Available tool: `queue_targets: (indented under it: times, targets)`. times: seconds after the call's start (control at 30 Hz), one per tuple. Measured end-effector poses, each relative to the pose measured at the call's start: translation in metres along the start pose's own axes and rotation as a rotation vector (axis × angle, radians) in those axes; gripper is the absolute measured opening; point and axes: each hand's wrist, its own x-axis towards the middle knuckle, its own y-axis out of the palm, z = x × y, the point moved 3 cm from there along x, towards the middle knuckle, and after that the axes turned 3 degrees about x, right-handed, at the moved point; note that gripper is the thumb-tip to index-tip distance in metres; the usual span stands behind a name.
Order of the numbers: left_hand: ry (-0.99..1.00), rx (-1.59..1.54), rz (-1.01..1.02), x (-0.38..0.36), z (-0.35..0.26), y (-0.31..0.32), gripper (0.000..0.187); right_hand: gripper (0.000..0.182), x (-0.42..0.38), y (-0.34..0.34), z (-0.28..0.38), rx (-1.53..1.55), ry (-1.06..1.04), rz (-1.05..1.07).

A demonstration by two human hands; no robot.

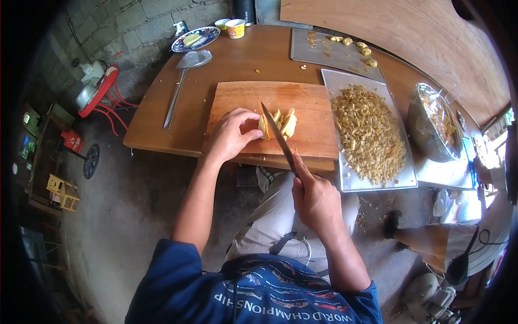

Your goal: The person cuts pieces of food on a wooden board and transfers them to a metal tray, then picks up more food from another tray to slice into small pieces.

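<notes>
My right hand (318,202) grips a kitchen knife (279,136) by its handle. The blade slants up and to the left over a wooden cutting board (307,97). Beneath and beside the blade lie pale yellow cut pieces of food (288,123), some to its right. My left hand (231,133) is at the board's left half, thumb and fingertips closed around a pale yellow piece of food (263,127) just left of the blade. Right of the board, a metal tray (372,186) carries a heap of small diced yellowish pieces (369,132).
A long-handled metal turner (174,100) lies on the table's left. Behind it stand a patterned plate (213,33) and a yellow-white tub (235,28). Another tray (305,48) holds whole pale pieces and peelings. A plastic-covered bowl (434,124) and another person (475,243) are at right.
</notes>
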Motion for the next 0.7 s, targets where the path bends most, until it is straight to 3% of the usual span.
queue_targets:
  times: [0.03,0.17,0.47,0.7]
  targets:
    - [0.115,-0.006,-0.028,-0.001,0.002,0.004,0.038,0.061,-0.001,0.0,0.003,0.011,0.023,0.014]
    - [0.181,0.065,-0.097,-0.001,0.001,0.015,0.033,0.062,-0.002,-0.002,0.012,-0.025,0.07,0.085]
    - [0.152,0.06,-0.137,-0.004,0.002,0.018,0.032,0.064,-0.008,-0.006,0.025,-0.094,0.078,0.11]
    - [0.156,0.046,-0.132,-0.004,0.002,0.017,0.03,0.069,0.022,0.039,0.011,-0.149,-0.01,0.015]
